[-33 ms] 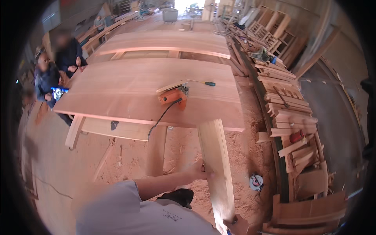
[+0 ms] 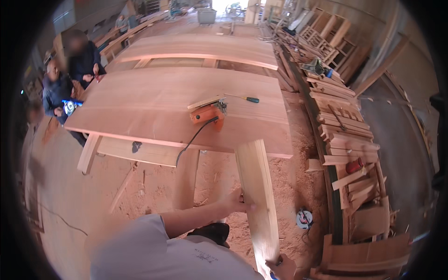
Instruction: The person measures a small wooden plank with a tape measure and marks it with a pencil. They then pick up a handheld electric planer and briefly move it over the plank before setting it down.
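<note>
A long pale wooden board (image 2: 257, 191) stands on edge in front of me, its far end meeting the near edge of a large reddish wood panel (image 2: 154, 102). My left hand (image 2: 235, 202) grips the board's left side about midway along. At the board's near end, my right hand (image 2: 283, 269) is closed around its right edge; a bit of blue shows below that hand, too little to name. On the panel rest an orange power planer (image 2: 206, 115), tipped on its side with a black cord trailing over the edge, and a screwdriver (image 2: 251, 99) with a green handle.
A second panel (image 2: 200, 46) lies beyond the first. Two people (image 2: 58, 95) stand at the left. Wood offcuts (image 2: 345, 126) line the right side, with a red object (image 2: 354, 164) among them. A round white reel-like object (image 2: 304, 218) sits on the shavings-strewn floor (image 2: 224, 182).
</note>
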Available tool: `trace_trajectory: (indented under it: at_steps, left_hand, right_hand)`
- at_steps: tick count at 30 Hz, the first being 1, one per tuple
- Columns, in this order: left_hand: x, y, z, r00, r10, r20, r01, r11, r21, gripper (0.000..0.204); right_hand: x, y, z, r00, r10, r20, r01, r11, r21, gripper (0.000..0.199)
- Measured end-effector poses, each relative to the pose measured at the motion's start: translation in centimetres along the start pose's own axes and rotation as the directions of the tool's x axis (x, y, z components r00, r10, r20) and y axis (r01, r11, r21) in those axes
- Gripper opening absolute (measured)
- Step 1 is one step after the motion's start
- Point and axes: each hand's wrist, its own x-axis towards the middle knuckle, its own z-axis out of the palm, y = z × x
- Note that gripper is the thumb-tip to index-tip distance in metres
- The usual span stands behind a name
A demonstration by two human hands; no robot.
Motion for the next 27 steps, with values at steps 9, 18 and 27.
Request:
trace_trajectory:
  at_steps: [9, 18, 27]
  left_hand:
    - [14.1, 5.6, -4.2, 0.970, 0.239, -0.050, -0.241, 0.970, -0.038, 0.088]
    - [18.2, 5.6, -12.4, 0.857, 0.160, -0.490, -0.069, 0.978, 0.198, 0.055]
    - [15.1, 5.3, -14.9, 0.404, 0.087, -0.910, -0.051, 0.996, 0.072, 0.045]
  right_hand:
    - [19.8, -2.3, -13.3, 0.996, 0.087, -0.034, -0.088, 0.996, -0.019, 0.049]
    - [42.7, -1.1, -25.1, 0.997, -0.025, -0.078, 0.024, 1.000, -0.011, 0.043]
    - [71.2, -9.2, -32.4, 0.962, -0.273, -0.003, 0.269, 0.950, -0.161, 0.036]
